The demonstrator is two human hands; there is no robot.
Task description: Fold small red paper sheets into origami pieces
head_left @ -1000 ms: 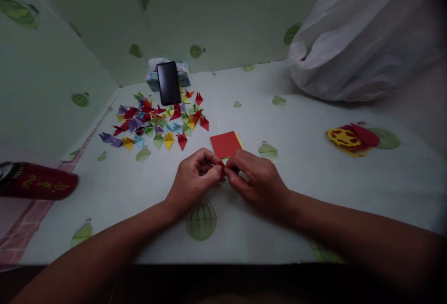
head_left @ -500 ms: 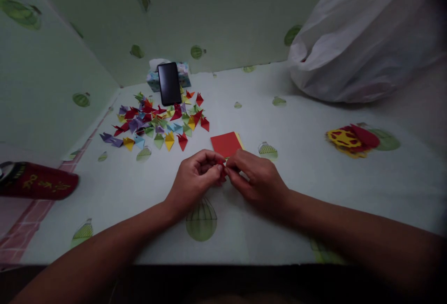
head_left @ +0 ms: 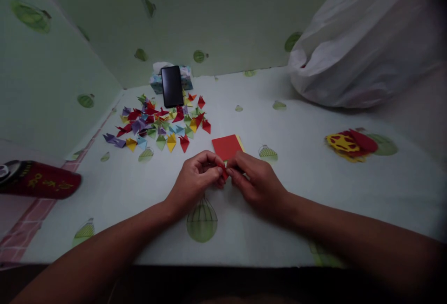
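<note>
Between my hands, above the table, is a small piece of folded red paper point(head_left: 225, 172), mostly covered by fingers. My left hand point(head_left: 200, 173) pinches it from the left, thumb against the curled fingers. From the right, my right hand point(head_left: 254, 177) pinches at its edge with thumb and forefinger. Just beyond the fingertips lies a stack of square paper point(head_left: 226, 146), red on top with a yellow edge showing. Farther back on the left, many folded paper cranes point(head_left: 160, 129) in red, yellow, green, blue and purple are heaped together.
A black phone point(head_left: 172, 86) leans on a tissue box point(head_left: 156, 84) behind the cranes. A red can point(head_left: 45, 180) is at the left edge. On the right are yellow and red cut-out pieces point(head_left: 351, 143) and a large white plastic bag point(head_left: 349, 62).
The view has shifted slightly, moving the background a little right and down. Both hands stay at the folded red paper, with only small finger movement.
</note>
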